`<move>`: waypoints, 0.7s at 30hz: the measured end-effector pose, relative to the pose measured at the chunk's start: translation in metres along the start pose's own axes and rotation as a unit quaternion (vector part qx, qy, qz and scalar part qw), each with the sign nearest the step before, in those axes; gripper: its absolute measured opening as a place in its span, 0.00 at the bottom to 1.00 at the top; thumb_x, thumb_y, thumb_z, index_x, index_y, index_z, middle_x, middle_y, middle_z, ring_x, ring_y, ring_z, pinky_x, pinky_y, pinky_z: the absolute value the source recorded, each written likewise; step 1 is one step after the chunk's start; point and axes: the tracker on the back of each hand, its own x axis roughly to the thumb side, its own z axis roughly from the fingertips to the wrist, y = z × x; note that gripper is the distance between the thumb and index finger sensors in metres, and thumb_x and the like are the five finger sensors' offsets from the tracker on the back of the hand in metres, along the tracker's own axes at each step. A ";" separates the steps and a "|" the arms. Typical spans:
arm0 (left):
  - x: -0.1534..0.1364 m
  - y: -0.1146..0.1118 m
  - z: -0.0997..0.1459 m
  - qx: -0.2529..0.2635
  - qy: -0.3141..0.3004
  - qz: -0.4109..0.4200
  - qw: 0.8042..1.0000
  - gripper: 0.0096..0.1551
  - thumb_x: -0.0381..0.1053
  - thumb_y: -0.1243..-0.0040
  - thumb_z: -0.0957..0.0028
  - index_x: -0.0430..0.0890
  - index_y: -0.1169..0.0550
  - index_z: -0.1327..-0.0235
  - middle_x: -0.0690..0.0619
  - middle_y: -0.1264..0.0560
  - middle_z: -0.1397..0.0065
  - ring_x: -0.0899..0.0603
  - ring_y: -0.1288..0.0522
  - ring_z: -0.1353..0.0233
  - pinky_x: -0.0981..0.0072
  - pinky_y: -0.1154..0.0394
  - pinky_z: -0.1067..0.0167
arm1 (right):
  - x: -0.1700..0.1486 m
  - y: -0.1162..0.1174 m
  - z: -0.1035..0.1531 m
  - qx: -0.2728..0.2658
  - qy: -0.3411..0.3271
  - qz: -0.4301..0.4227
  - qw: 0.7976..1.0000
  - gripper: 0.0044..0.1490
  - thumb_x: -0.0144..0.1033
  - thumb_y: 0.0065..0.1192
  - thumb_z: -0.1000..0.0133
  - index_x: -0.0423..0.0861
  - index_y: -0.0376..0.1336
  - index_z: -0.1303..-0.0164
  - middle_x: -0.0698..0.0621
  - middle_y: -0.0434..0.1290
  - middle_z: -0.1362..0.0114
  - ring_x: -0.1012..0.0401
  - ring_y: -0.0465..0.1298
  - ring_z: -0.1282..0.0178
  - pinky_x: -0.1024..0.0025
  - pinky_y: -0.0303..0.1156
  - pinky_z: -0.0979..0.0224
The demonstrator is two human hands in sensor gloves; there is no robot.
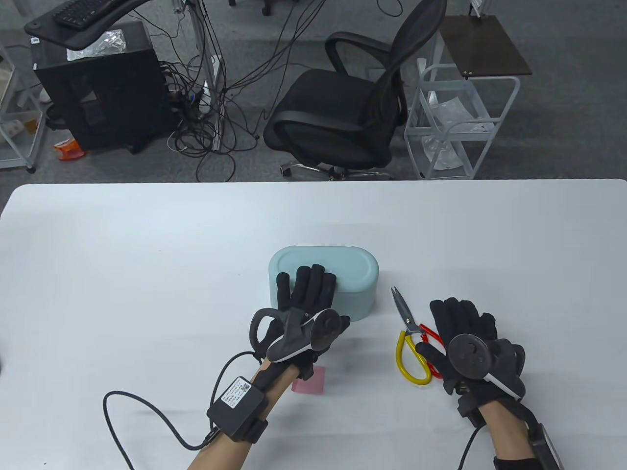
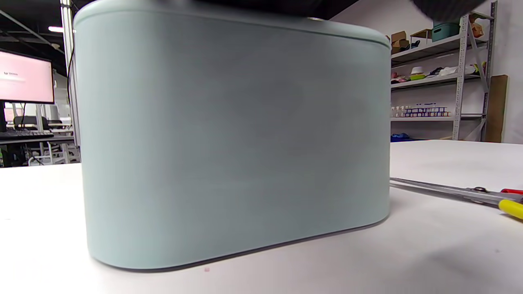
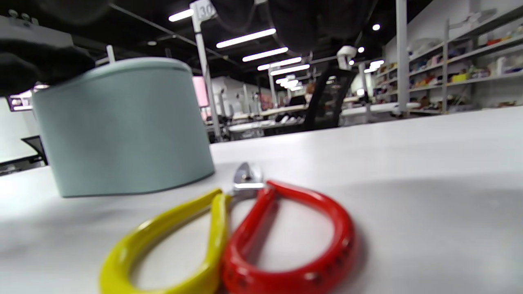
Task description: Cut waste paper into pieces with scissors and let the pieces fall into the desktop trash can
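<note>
step: open bin, judged | left hand (image 1: 304, 313) flat, fingers straight on bin (image 1: 343, 289) lid, mid-worktop (image 1: 122, 254) | right hand (image 1: 465, 338) relaxed over scissors (image 1: 410, 338), bin's 4 o'clock, gripping nothing | paper (image 1: 309, 381) at 6 | tip: press lid squarely, hold body steady.

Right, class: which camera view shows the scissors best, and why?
The table view: the whole scissors show there, closed blades and yellow and red handles, beside the trash can, under the right hand. The right wrist view shows mainly the handles, close and blurred; the left wrist view only the blades and the handle tips.
</note>
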 end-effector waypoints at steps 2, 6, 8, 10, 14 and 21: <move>0.001 0.000 0.000 -0.003 0.004 -0.005 1.000 0.55 0.76 0.55 0.51 0.46 0.44 0.16 0.43 0.46 0.11 0.33 0.47 0.13 0.30 0.55 0.25 | 0.001 0.000 0.000 0.000 -0.001 0.001 1.000 0.55 0.72 0.40 0.52 0.51 0.43 0.19 0.40 0.54 0.14 0.38 0.53 0.17 0.29 0.49 0.22; 0.001 0.003 -0.001 -0.012 0.008 0.005 1.000 0.55 0.76 0.55 0.51 0.46 0.44 0.16 0.43 0.46 0.11 0.33 0.47 0.13 0.29 0.55 0.25 | 0.001 0.001 0.000 -0.001 -0.001 -0.001 1.000 0.55 0.72 0.40 0.52 0.51 0.43 0.19 0.40 0.55 0.14 0.38 0.53 0.17 0.29 0.49 0.22; 0.000 0.006 -0.003 -0.024 0.009 0.009 1.000 0.54 0.76 0.55 0.51 0.46 0.44 0.16 0.44 0.46 0.11 0.33 0.47 0.13 0.29 0.56 0.25 | 0.001 0.002 0.000 0.001 -0.001 0.000 1.000 0.55 0.72 0.41 0.52 0.51 0.44 0.19 0.40 0.55 0.14 0.38 0.53 0.17 0.29 0.49 0.22; 0.000 0.011 -0.006 -0.039 0.011 0.012 0.999 0.53 0.75 0.55 0.50 0.47 0.43 0.16 0.44 0.45 0.10 0.33 0.46 0.13 0.29 0.56 0.25 | 0.001 0.002 -0.001 0.003 -0.002 0.001 1.000 0.55 0.72 0.41 0.52 0.52 0.44 0.19 0.40 0.55 0.14 0.38 0.53 0.17 0.29 0.50 0.23; -0.002 0.022 -0.011 -0.060 0.017 0.021 0.998 0.50 0.74 0.55 0.49 0.48 0.41 0.16 0.46 0.43 0.10 0.34 0.44 0.13 0.29 0.57 0.25 | 0.001 0.003 -0.001 0.006 -0.001 0.000 1.000 0.55 0.72 0.41 0.52 0.51 0.44 0.19 0.40 0.55 0.14 0.38 0.54 0.17 0.29 0.49 0.22; -0.004 0.038 -0.016 -0.054 0.025 0.033 0.998 0.50 0.73 0.55 0.48 0.50 0.42 0.15 0.49 0.44 0.10 0.34 0.45 0.13 0.28 0.59 0.25 | 0.000 0.002 -0.001 0.004 -0.001 -0.005 1.000 0.55 0.72 0.41 0.52 0.51 0.44 0.19 0.40 0.55 0.14 0.38 0.54 0.17 0.29 0.50 0.22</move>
